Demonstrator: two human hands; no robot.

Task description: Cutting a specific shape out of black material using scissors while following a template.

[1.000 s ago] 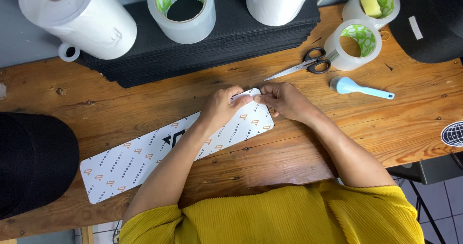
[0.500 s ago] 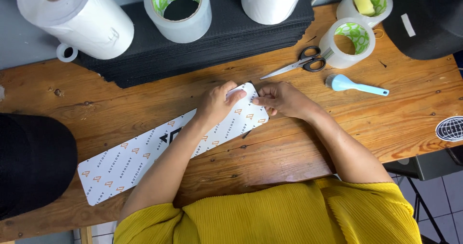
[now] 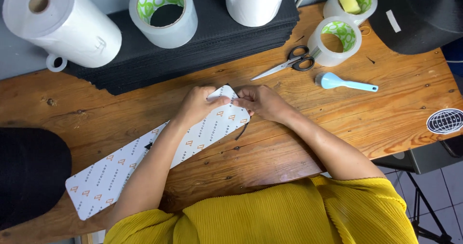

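A long white card strip [image 3: 111, 169] with small orange and grey marks lies slantwise on the wooden table [image 3: 376, 114]. My left hand [image 3: 197, 105] and my right hand [image 3: 263, 103] meet at its upper right end and pinch that end between fingertips. A thin dark cord [image 3: 242, 130] pokes out from under that end, below my right hand. What else the fingers hold there is hidden.
Scissors [image 3: 289, 63] and a light blue scoop [image 3: 345, 82] lie right of my hands. Tape rolls [image 3: 164, 13] [image 3: 335, 40], a white film roll [image 3: 60, 24] and a stack of black sheets [image 3: 202, 46] fill the back. A black cap [image 3: 29, 174] sits at left.
My hands and the strip's end have stayed together; the fingers have shifted slightly on the strip's upper right end. The view has drifted a little.
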